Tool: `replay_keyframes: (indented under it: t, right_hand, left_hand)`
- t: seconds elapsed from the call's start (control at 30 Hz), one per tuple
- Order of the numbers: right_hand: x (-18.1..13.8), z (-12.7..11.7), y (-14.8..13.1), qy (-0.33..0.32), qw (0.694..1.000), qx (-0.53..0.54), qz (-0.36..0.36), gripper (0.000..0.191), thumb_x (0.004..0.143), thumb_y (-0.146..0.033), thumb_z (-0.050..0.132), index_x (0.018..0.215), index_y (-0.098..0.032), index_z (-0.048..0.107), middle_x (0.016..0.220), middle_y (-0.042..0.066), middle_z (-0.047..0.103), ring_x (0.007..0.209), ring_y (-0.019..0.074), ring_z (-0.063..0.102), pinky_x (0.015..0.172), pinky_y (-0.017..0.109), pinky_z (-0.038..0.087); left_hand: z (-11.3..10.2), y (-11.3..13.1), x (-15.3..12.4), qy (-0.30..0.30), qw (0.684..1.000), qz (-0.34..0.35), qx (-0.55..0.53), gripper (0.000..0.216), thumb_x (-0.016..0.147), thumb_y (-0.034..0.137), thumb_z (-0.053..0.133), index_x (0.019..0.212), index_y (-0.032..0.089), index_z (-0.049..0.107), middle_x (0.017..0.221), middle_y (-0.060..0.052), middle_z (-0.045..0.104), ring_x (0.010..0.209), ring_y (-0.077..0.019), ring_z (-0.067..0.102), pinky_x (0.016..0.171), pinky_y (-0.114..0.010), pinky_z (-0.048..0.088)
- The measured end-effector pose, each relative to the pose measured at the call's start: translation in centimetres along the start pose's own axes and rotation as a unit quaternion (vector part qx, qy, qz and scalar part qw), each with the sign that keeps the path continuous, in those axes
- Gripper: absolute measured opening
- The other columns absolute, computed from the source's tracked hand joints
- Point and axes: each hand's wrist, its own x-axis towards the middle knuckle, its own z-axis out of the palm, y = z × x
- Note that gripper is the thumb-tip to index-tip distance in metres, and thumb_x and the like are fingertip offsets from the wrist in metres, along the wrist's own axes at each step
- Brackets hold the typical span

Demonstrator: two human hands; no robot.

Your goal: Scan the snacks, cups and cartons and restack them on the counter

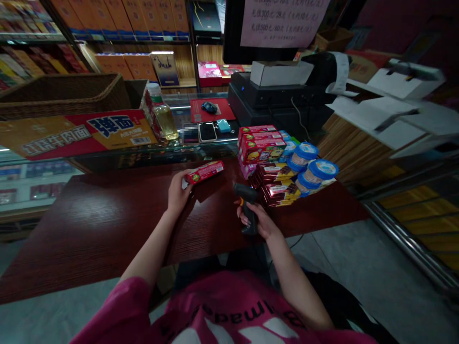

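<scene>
My left hand (178, 192) grips one end of a long red box (205, 171) just above the dark wooden table (107, 224). Closed around the handle of a black barcode scanner (246, 200) is my right hand (258, 220), with the scanner head pointing toward the red box. Just right of the scanner lie stacked dark red packets (278, 184). Behind them stand stacked red boxes (260, 143) and several blue-lidded cups (311, 167).
A glass counter (118, 155) behind the table carries two phones (199, 132), a bottle of yellow liquid (165, 119), a long red and yellow carton (71, 134) and a wicker basket (64, 93). A black cash register (272, 95) stands at the back right. Shelves of goods line the back.
</scene>
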Motion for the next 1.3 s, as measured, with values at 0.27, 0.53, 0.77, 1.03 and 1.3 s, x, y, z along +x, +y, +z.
replay_keyframes:
  t: [0.27, 0.53, 0.77, 1.03, 1.3]
  right_hand:
    - [1.7, 3.4, 0.8, 0.108, 0.988, -0.093, -0.053, 0.046, 0.074, -0.053, 0.083, 0.097, -0.017, 0.064, 0.064, -0.004, 0.062, 0.044, 0.0096, 0.051, 0.041, 0.022, 0.043]
    - [1.0, 4.4, 0.6, 0.129, 0.975, -0.151, -0.103, 0.046, 0.076, -0.057, 0.080, 0.094, -0.018, 0.064, 0.061, -0.006, 0.058, 0.042, 0.0085, 0.049, 0.037, 0.020, 0.041]
    - [0.9, 4.4, 1.0, 0.134, 0.975, -0.155, -0.091, 0.046, 0.074, -0.056, 0.081, 0.093, -0.018, 0.062, 0.060, -0.006, 0.059, 0.042, 0.0088, 0.050, 0.037, 0.020, 0.041]
    - [1.0, 4.9, 1.3, 0.130, 0.983, -0.128, -0.038, 0.056, 0.067, -0.057, 0.088, 0.097, -0.017, 0.062, 0.062, -0.003, 0.064, 0.042, 0.0090, 0.052, 0.038, 0.019, 0.040]
    - [1.5, 5.3, 2.3, 0.086, 0.993, -0.077, 0.003, 0.051, 0.069, -0.051, 0.089, 0.099, -0.015, 0.068, 0.066, -0.001, 0.066, 0.044, 0.0077, 0.050, 0.039, 0.019, 0.039]
  left_hand:
    - [-4.3, 1.0, -3.9, 0.019, 0.997, 0.040, 0.061, 0.036, 0.090, 0.018, 0.059, 0.126, 0.024, 0.060, 0.130, -0.010, 0.068, 0.129, -0.0268, 0.061, 0.113, -0.050, 0.049]
    - [-4.1, 1.3, -4.0, -0.015, 0.997, 0.061, 0.043, 0.035, 0.092, 0.020, 0.059, 0.127, 0.024, 0.060, 0.131, -0.010, 0.068, 0.130, -0.0262, 0.061, 0.114, -0.049, 0.048]
    - [-3.9, 1.2, -4.1, -0.018, 0.998, 0.053, 0.016, 0.036, 0.093, 0.020, 0.062, 0.128, 0.024, 0.061, 0.133, -0.010, 0.068, 0.131, -0.0254, 0.061, 0.115, -0.046, 0.048]
    - [-7.1, -2.2, -5.3, 0.044, 0.966, -0.177, -0.185, 0.062, 0.082, 0.038, 0.080, 0.137, 0.024, 0.055, 0.140, -0.012, 0.064, 0.130, -0.0276, 0.063, 0.112, -0.047, 0.052]
    - [-18.4, -10.2, -5.0, 0.050, 0.960, -0.215, -0.171, 0.064, 0.079, 0.046, 0.081, 0.133, 0.019, 0.061, 0.132, -0.013, 0.069, 0.123, -0.0293, 0.066, 0.112, -0.052, 0.049]
